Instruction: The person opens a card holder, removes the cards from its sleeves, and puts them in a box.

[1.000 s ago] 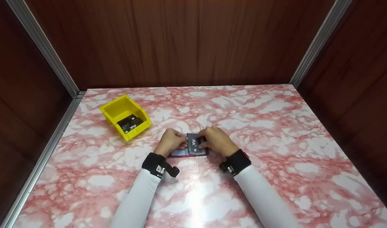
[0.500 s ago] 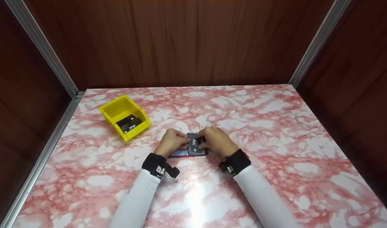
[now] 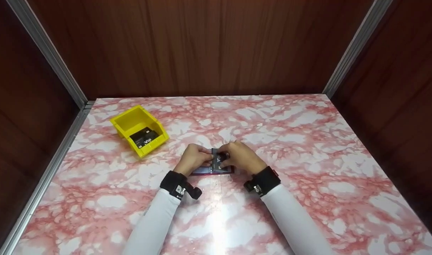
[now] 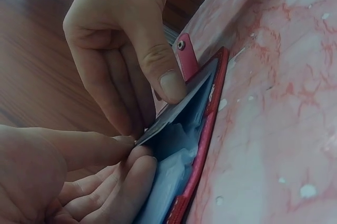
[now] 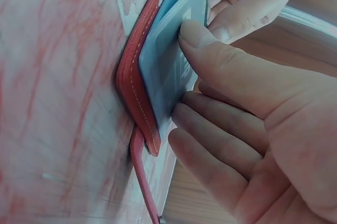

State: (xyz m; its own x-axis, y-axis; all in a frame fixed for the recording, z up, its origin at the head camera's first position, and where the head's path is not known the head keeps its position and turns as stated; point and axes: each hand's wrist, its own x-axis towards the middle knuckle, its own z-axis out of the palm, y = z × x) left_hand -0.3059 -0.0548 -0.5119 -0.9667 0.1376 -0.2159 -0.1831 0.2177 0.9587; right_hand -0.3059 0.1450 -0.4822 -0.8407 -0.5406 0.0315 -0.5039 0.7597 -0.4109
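Note:
A red card holder (image 3: 210, 174) with clear plastic sleeves lies spread on the table; its snap strap (image 4: 185, 58) sticks out at one side. A black card (image 3: 216, 163) marked "Vip" sits at the right-hand sleeve, which tilts up from the cover. My left hand (image 3: 194, 158) pinches the raised edge of that sleeve between thumb and fingers. On the other side my right hand (image 3: 243, 156) grips the card, its thumb (image 5: 202, 37) on the face in the right wrist view. Whether the card is fully inside the sleeve is hard to tell.
Farther back on the left stands a yellow bin (image 3: 131, 122) holding several black cards (image 3: 143, 137). Dark wood-look panels (image 3: 216, 46) enclose the back and sides of the pink-and-white marbled table (image 3: 290, 124).
The left hand has shifted slightly right, and the sleeve edge it pinches has risen and moved right with the card. The right hand has barely moved; the bin is unchanged.

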